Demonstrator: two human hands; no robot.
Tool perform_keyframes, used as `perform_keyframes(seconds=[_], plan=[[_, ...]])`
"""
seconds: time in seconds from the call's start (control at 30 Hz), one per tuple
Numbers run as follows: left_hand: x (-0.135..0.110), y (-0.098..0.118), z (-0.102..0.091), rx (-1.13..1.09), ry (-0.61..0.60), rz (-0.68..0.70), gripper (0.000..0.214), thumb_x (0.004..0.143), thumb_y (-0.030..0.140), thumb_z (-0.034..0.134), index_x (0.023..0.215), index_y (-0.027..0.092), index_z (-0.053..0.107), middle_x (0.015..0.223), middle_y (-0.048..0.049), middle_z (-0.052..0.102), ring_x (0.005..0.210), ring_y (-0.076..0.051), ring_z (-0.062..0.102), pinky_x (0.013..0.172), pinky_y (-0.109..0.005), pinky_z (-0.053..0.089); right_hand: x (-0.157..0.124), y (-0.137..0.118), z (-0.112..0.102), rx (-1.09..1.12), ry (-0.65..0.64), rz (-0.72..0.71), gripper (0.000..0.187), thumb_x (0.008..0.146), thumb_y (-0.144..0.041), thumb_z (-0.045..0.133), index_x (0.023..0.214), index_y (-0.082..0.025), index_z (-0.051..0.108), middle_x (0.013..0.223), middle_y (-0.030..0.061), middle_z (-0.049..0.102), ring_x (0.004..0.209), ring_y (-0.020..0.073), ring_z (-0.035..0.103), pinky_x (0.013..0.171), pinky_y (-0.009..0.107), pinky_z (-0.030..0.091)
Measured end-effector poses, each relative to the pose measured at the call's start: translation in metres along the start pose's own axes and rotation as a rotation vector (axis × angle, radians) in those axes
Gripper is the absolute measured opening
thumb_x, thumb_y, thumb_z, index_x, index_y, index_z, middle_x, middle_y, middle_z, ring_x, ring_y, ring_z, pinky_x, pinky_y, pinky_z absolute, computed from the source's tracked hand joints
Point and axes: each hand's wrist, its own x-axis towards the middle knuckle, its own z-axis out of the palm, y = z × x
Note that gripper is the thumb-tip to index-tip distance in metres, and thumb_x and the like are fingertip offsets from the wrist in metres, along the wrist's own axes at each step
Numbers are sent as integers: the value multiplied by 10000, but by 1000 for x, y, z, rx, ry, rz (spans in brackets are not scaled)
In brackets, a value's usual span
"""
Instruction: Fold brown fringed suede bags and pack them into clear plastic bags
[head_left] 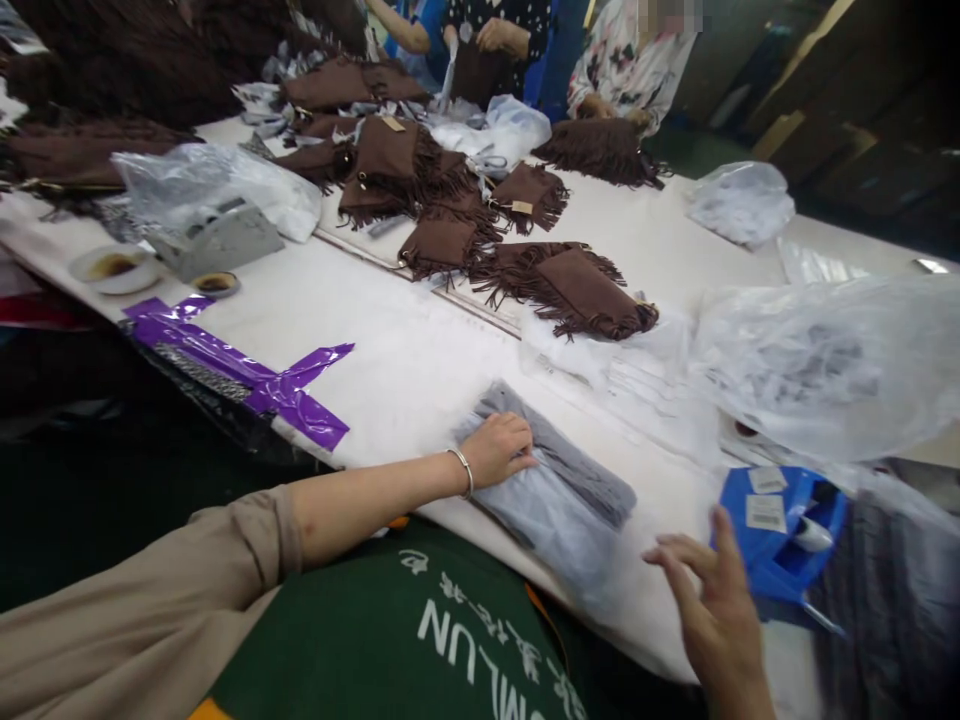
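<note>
A grey fringed piece (570, 470) in a clear plastic sleeve lies on the white table (390, 350) near its front edge. My left hand (501, 450), a silver bangle on the wrist, rests on the piece's left end with the fingers curled down on it. Off to the lower right, my right hand (712, 610) hovers with fingers spread and holds nothing. It is close to a blue tray (784, 540) that has paper labels on it.
Brown fringed bags (577, 290) lie scattered across the table's middle and far side. Clear plastic bags (825, 370) are heaped at the right and back left. Purple tape (240, 365) sticks to the left edge beside small dishes (112, 268). Other people work at the far end.
</note>
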Motion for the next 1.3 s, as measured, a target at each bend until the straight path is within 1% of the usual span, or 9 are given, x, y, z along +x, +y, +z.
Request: perform_keyframes(seconds=[0.1,0.23,0.43,0.53,0.6,0.73,1.0,1.17,1.3], plan=[[-1,2,-1,19,17,-11,227,862,384,563,812,164,551,912,-49,568,921,-192,479,813,-336,339,42,-33,43,-82,-466,-264,667,847,-353,483,1437,-219,203,810,5,615,868,201,584,918,435,410],[-3,4,-3,42,20,-10,221,856,381,571,803,166,562,923,-47,574,933,-194,480,818,-346,327,80,-50,82,-347,-722,-369,685,803,-274,513,1429,-241,239,778,1,607,805,199,556,866,400,392],[-4,3,-2,47,28,-6,225,857,383,567,794,167,561,916,-49,575,919,-194,481,789,-339,332,87,-47,67,-225,-676,-212,590,818,-389,507,1356,-191,373,651,-26,584,644,172,538,704,320,413],[-5,2,-1,38,33,5,225,862,381,561,793,167,557,915,-52,569,923,-196,480,807,-340,332,83,-47,48,-81,-599,-52,439,878,-492,386,1145,-181,545,590,-34,542,593,152,520,636,281,405],[-5,1,0,34,31,10,221,861,377,562,794,167,557,915,-53,567,925,-196,481,815,-341,331,80,-50,43,-182,-695,-90,421,891,-504,339,931,-188,614,605,-20,549,628,156,533,638,275,403],[-4,2,0,53,28,3,218,858,375,566,795,166,554,915,-53,565,924,-200,481,809,-345,329,86,-60,61,-504,-922,-253,318,829,-444,476,667,-211,620,631,-9,588,620,156,531,608,274,368],[-3,4,1,119,15,7,196,857,349,557,791,165,549,913,-59,556,926,-206,475,805,-344,337,116,-70,96,-747,-976,-198,212,665,-291,677,484,-224,589,439,-27,487,467,144,466,547,276,330],[0,4,2,140,0,12,156,848,300,551,770,164,547,897,-63,552,903,-204,473,796,-346,344,131,-72,107,-818,-897,-131,292,554,-279,764,403,-197,529,424,-3,477,548,193,552,612,316,384],[-2,5,1,139,6,21,143,850,286,546,772,166,544,894,-62,559,893,-200,477,794,-341,348,153,-66,87,-808,-706,-46,366,528,-305,783,387,-181,469,491,54,529,677,275,598,677,409,405]])
